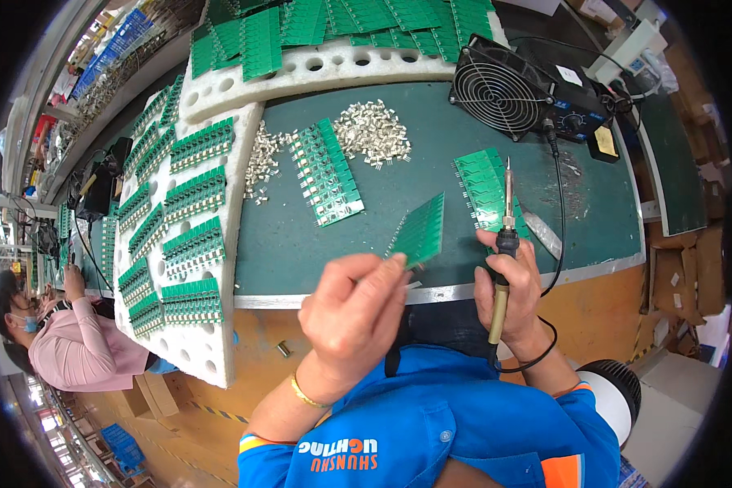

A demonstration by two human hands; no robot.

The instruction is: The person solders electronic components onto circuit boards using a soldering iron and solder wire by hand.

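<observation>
Both clamped: left hand [354,313] on green board [421,231], right hand [516,285] round soldering iron [507,241]. I'd brace board before contact.

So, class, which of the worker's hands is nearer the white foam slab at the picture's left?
Left. The left hand, pinching a green board, is to the right of the foam slab, not touching it; the right hand, around the soldering iron, is farther right.

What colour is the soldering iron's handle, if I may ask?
The handle is tan, with a black front section; best seen in the head view.
</observation>
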